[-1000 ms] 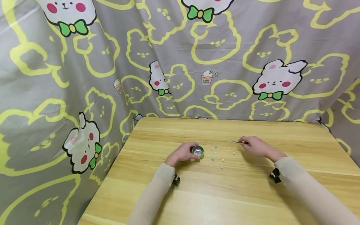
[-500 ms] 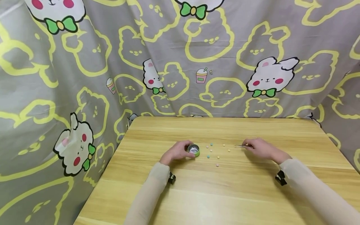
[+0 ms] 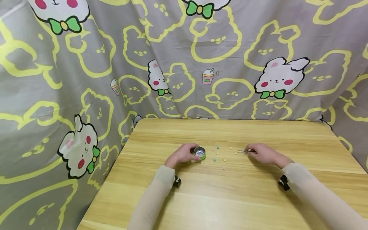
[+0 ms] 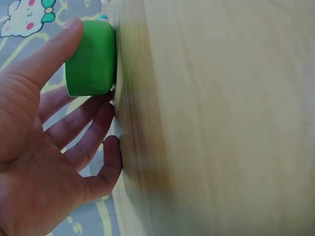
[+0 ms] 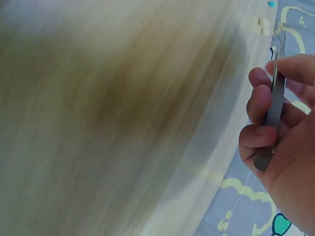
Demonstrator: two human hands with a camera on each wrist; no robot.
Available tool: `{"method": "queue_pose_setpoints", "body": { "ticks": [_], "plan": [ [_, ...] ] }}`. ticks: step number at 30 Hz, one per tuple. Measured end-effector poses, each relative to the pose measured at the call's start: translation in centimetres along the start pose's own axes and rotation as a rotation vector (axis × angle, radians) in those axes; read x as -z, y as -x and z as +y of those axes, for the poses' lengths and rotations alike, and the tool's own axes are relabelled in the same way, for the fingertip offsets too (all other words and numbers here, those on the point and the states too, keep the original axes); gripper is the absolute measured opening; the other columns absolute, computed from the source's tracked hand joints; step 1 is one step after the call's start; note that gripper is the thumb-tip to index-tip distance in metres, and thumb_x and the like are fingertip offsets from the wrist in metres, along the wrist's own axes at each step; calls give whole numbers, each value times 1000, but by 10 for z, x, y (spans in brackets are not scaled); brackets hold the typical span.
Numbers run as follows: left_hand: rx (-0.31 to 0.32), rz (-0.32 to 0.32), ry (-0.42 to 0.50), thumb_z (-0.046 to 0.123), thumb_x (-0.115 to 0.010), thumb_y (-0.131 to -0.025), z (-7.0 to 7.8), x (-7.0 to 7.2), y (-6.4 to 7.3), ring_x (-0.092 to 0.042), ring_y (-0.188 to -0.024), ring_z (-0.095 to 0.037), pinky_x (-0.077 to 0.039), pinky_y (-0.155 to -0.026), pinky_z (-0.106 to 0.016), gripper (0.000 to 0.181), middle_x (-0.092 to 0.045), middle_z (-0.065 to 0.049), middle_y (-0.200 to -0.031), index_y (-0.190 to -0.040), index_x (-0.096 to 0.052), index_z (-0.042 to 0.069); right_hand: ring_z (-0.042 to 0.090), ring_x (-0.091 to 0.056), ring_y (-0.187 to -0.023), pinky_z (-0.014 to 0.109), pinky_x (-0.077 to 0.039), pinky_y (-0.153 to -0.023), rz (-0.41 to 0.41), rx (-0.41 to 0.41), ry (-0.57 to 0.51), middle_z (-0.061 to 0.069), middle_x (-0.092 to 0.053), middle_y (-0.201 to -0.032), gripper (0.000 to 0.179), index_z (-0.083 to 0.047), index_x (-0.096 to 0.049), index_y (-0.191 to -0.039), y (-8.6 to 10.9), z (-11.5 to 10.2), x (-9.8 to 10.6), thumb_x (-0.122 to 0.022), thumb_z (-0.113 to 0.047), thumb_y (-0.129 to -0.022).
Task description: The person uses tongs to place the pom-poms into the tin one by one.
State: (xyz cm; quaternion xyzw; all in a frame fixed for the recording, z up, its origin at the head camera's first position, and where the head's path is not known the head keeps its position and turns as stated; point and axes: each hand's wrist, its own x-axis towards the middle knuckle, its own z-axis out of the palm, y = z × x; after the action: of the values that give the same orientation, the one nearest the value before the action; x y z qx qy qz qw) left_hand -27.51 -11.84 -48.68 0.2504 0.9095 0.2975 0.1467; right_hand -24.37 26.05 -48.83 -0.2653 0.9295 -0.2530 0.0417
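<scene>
My left hand (image 3: 184,153) holds a small round green tin (image 3: 199,153) between thumb and fingers; the tin stands on the table with its silvery inside facing up. In the left wrist view its green wall (image 4: 91,59) shows, with the thumb along the upper side. My right hand (image 3: 263,153) grips metal tweezers (image 5: 275,108), fingers curled round them. The tweezers' tips reach left to a yellow bead (image 3: 236,153). Between the hands lie several small beads: a blue bead (image 3: 214,160), a pink bead (image 3: 224,168) and others in yellow, pink and blue.
The wooden table (image 3: 201,198) carries everything. A grey curtain (image 3: 178,41) with yellow outlines and cartoon rabbits hangs behind it and along the left side. Black wrist straps (image 3: 284,182) sit below both sleeves.
The tweezers in my right hand have moved from beside the beads down and left to a yellow bead. My left hand stays at the tin. The head view has shifted slightly.
</scene>
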Motion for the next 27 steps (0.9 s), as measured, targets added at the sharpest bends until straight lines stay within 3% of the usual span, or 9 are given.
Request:
{"method": "queue_pose_setpoints", "body": {
  "ticks": [13, 21, 27],
  "plan": [
    [-6, 2, 8, 31, -79, -77, -2, 0, 0, -55, -95, -9, -43, -87, -28, 52, -62, 5, -105, -122, -60, 15, 17, -59, -85, 41, -47, -74, -14, 10, 0, 0, -65, -94, 12, -12, -66, -101, -4, 1, -5, -59, -11, -92],
    [5, -1, 15, 32, -79, -77, -1, -2, 1, -55, -97, -9, -42, -89, -29, 54, -62, 5, -108, -124, -59, 15, 11, -54, -77, 37, -45, -69, -22, 36, 15, -4, -63, -88, 10, -13, -66, -98, -5, 2, -7, -59, -9, -92],
    [16, 2, 20, 31, -80, -76, 0, -1, 0, -55, -96, -10, -43, -88, -29, 55, -62, 5, -107, -124, -59, 15, 14, -58, -82, 40, -46, -71, -40, 34, 11, -2, -65, -93, 12, -12, -67, -101, -6, 2, -6, -58, -11, -93]
  ]
}}
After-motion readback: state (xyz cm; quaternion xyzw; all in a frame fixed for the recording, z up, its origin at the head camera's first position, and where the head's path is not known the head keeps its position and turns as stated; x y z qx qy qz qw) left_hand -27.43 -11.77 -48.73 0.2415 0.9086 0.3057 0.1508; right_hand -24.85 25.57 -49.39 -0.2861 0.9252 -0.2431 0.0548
